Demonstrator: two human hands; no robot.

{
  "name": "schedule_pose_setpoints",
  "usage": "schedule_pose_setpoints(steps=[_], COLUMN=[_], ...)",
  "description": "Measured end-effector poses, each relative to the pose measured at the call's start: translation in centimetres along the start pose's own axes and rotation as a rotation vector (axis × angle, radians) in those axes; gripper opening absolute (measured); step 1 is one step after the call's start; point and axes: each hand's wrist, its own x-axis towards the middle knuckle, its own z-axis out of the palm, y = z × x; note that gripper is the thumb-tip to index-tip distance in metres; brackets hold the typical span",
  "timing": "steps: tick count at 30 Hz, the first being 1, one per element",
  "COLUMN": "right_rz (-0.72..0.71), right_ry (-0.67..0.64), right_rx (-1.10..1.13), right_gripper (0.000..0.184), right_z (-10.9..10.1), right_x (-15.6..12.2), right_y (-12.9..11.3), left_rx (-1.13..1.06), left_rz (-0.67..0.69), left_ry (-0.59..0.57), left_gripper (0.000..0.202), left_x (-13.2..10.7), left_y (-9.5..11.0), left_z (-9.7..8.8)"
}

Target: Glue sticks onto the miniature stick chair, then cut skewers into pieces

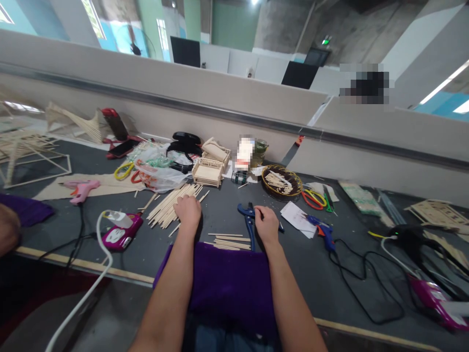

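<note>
My left hand is curled down over the right side of a spread pile of thin wooden sticks. One stick passes beneath its fingers, which partly hide it. My right hand is closed at a blue hand cutter, covering part of one handle. The cutter's other handle points toward me. Between my hands, nearer the table edge, lies a small row of cut sticks. A purple cloth drapes over the edge in front of me.
A small wooden stick model and a basket of short pieces stand at the back. A blue glue gun with a trailing cord lies right. A pink glue gun and power strip lie left. Another person's hand shows far left.
</note>
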Motion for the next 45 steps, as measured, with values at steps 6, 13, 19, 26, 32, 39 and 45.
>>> schedule_pose_setpoints(steps=[6, 13, 19, 26, 32, 39, 45], right_rz=[-0.064, -0.103, -0.333, -0.544, -0.611, -0.223, 0.111], right_ry=[0.051, 0.049, -0.209, -0.573, -0.544, -0.364, -0.196], right_rx=[0.04, 0.109, 0.199, -0.063, -0.136, 0.245, 0.712], right_gripper=[0.031, 0.028, 0.018, 0.012, 0.016, 0.008, 0.018], right_z=[0.5, 0.2, -0.3, 0.6, 1.1, 0.8, 0.5], right_x=[-0.1, -0.1, -0.5, -1.5, -1.8, -1.9, -1.2], right_y=[0.4, 0.0, -2.0, -4.2, -5.1, -5.0, -4.5], left_rx=[0.01, 0.002, -0.027, -0.041, -0.023, -0.331, -1.337], left_rz=[0.063, 0.033, 0.028, -0.006, 0.018, 0.055, 0.273], left_ry=[-0.028, -0.035, -0.005, -0.034, -0.014, 0.108, 0.123], left_gripper=[0.029, 0.035, 0.031, 0.026, 0.032, 0.024, 0.02], left_x=[0.1, 0.3, 0.5, 0.7, 0.5, -0.3, -0.9], left_y=[0.3, 0.4, 0.4, 0.3, 0.4, 0.7, 2.3], left_z=[0.3, 0.4, 0.7, 0.9, 1.1, 0.3, 0.3])
